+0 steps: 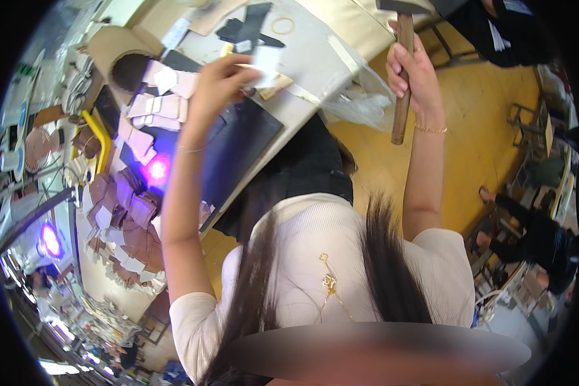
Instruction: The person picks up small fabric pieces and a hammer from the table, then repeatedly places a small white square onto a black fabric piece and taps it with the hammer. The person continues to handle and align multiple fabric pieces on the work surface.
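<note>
My right hand (417, 76) is raised over the floor at the table's right side, its fingers wrapped round the wooden handle of a hammer (403, 38). The hammer stands nearly upright, with its dark metal head at the picture's top edge. Above the table, my left hand (217, 85) pinches a small white card-like piece (267, 64), slightly blurred by motion. Below that hand lies a dark flat mat (254, 132) at the table's near edge. Pale pink-beige pieces (175, 108), some with white patches on them, lie left of my left wrist.
Black flat pieces (246, 31) and a thin tan ring (282, 26) lie farther back on the table (315, 45). A brown roll (119, 48), a yellow frame (103, 138) and stacks of brown pieces (135, 209) crowd the left. Clear plastic (360, 106) hangs off the right edge. Other people are at the right.
</note>
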`<act>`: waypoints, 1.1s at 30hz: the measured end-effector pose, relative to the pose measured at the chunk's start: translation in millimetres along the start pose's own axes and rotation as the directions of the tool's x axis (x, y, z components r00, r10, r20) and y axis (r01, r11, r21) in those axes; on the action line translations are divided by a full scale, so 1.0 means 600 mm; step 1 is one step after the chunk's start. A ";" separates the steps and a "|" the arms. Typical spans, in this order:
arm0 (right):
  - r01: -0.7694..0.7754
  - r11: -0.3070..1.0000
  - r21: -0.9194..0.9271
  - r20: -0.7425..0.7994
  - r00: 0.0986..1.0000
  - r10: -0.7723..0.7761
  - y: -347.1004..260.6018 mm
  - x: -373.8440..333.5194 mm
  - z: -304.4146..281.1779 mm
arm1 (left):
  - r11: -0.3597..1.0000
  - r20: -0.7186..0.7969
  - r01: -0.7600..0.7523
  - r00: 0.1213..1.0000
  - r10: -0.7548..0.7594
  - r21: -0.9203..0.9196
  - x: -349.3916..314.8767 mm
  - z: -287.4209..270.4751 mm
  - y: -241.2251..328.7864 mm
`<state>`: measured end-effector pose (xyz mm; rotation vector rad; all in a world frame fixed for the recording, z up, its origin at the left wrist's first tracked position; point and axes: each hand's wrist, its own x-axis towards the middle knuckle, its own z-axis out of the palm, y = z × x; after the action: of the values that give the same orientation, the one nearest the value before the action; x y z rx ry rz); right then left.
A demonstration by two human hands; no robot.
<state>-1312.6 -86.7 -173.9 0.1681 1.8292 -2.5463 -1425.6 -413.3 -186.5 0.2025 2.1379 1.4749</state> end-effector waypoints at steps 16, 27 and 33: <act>-0.038 0.975 -0.221 -0.144 0.990 0.006 0.028 -0.021 0.091 | 0.863 -0.430 -0.090 0.838 0.335 0.498 0.138 0.025 -0.031; 0.060 0.740 -0.670 0.117 0.993 0.026 0.079 -0.050 0.184 | 0.966 -0.129 0.164 0.973 -0.191 -0.199 -0.237 -0.077 -0.071; 0.483 0.391 -0.783 0.480 0.870 -0.113 0.093 -0.072 0.248 | 0.989 -0.506 0.127 0.860 -0.072 0.075 -0.331 -0.025 -0.159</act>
<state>-1278.7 -247.7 -175.7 -0.6585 2.8772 -1.1656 -1248.5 -544.2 -201.6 -0.2892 2.5923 1.4694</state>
